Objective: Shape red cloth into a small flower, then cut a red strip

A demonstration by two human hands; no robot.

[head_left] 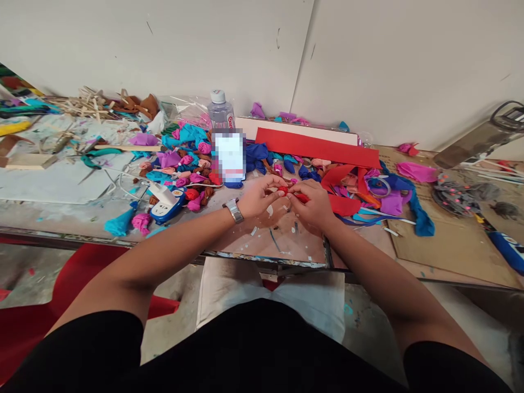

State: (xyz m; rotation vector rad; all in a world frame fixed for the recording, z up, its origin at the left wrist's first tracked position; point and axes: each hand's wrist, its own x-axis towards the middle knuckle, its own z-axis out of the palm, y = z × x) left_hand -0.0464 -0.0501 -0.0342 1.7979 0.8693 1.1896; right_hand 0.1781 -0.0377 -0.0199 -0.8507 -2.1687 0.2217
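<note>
My left hand (260,196), with a metal watch (233,209) on its wrist, and my right hand (313,203) meet over the worktable (262,243). Both hands pinch a small piece of red crepe paper (283,190) between their fingertips. The fingers of both hands are curled closed on it. A larger scrap of red paper (343,205) lies just right of my right hand. Rolled paper rosebuds (192,180) in pink, red and brown lie in a heap left of my left hand.
A long red paper strip (317,147) on a white board lies behind my hands. A plastic water bottle (220,111), a white and blue power strip (166,203), blue and purple paper scraps (393,199), wooden sticks (88,103) and cardboard (446,245) crowd the table.
</note>
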